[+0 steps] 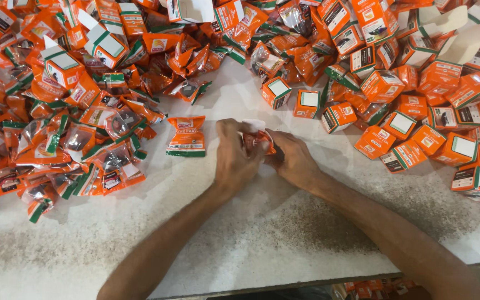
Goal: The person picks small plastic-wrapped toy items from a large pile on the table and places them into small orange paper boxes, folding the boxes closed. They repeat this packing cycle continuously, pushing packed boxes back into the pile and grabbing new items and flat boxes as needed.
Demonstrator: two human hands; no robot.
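My left hand (233, 158) and my right hand (293, 161) meet at the middle of a white speckled table (251, 239). Between them they grip one orange plastic pouch (258, 140) with a dark part inside, its white top edge showing above my fingers. Both hands are closed on it. Just left of my left hand, a single orange and green pouch (186, 136) lies flat on the table.
A big heap of orange pouches (68, 122) covers the left and back of the table. Several small orange and green cardboard boxes (418, 122) are piled at the right and back right. The table's front edge (284, 282) runs below my forearms.
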